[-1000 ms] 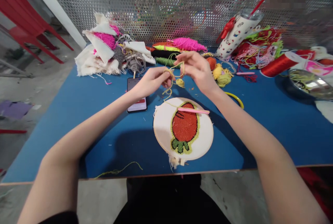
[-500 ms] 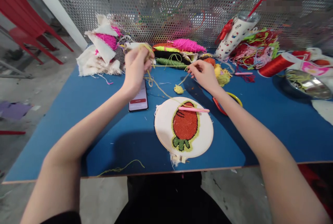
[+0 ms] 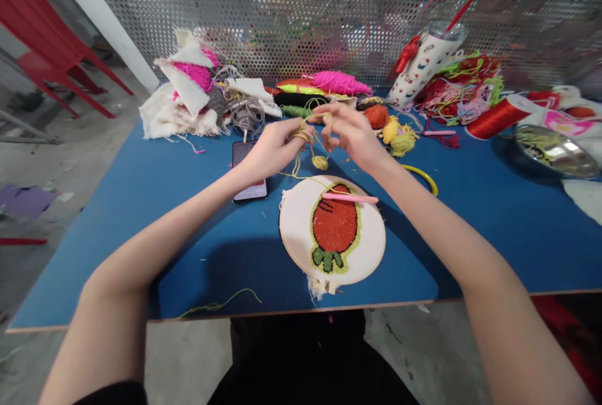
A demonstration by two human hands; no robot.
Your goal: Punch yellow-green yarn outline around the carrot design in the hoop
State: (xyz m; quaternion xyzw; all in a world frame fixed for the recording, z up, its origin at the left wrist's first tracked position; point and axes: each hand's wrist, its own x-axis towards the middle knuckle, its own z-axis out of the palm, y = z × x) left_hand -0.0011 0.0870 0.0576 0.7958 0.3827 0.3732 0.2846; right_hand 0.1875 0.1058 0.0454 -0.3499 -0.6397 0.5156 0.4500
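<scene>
My left hand (image 3: 277, 145) is closed on loops of yellow-green yarn (image 3: 303, 133) above the far side of the blue table. Close beside it, my right hand (image 3: 350, 132) pinches a strand of the same yarn with bent fingers. A small yellow yarn ball (image 3: 320, 162) sits below the hands. From the left hand a strand runs down to a pink punch needle (image 3: 350, 198), which lies across the embroidery hoop (image 3: 294, 223). The hoop's white cloth bears a red-orange carrot-like motif (image 3: 335, 223) with green leaves.
A phone (image 3: 244, 151) lies partly under my left hand. Yellow-handled scissors (image 3: 426, 178) are partly hidden by my right forearm. Behind stand yarn skeins (image 3: 341, 82), cloth scraps (image 3: 188, 91) and a tumbler (image 3: 423, 66). A metal bowl (image 3: 559, 151) and red thread spool (image 3: 501, 116) are at right.
My left hand has moved right and slightly down, and my right hand slightly left, so they now nearly meet. The yarn stretched between them has gone slack in loops.
</scene>
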